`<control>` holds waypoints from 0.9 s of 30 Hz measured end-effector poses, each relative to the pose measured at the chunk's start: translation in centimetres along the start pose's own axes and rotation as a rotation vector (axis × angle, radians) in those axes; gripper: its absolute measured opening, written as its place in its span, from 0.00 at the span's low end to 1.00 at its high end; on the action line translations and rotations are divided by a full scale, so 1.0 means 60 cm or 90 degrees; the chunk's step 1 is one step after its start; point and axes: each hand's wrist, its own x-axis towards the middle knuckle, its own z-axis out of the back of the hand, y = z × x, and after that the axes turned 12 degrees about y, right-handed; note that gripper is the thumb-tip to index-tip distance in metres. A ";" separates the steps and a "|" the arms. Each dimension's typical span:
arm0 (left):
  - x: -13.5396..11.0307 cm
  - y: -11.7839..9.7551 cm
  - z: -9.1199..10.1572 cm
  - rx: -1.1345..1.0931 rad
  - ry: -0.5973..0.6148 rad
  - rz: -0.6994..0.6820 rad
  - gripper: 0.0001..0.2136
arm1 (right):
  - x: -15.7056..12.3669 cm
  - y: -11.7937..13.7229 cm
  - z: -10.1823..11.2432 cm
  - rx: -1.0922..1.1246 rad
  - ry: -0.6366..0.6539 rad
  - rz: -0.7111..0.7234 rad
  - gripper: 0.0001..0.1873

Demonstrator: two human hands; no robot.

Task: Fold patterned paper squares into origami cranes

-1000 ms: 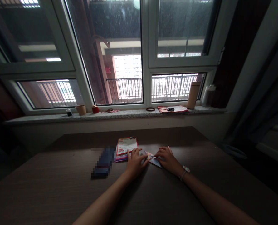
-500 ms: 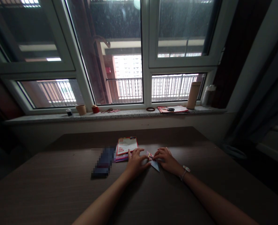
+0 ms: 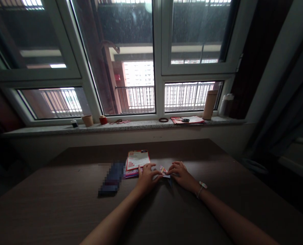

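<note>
Folded paper sits between left fingers and right fingers.

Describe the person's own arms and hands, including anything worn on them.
The left hand and right hand are gloveless; no sleeves show on the forearms. A thin, pale bracelet with a wider light piece is on the right wrist.

Bare tabletop lies right of the right hand; leftward, papers and a dark item (blurred, perhaps flat) obstruct.

Small folded paper, bright multicoloured pattern, pale edge
</note>
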 end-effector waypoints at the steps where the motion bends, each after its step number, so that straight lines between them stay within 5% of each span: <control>1: 0.000 0.000 0.000 0.000 0.002 0.002 0.07 | 0.000 -0.001 -0.001 -0.005 -0.008 0.000 0.12; 27: 0.009 -0.006 -0.002 -0.030 0.026 0.056 0.07 | 0.001 0.004 -0.011 -0.126 -0.066 -0.039 0.09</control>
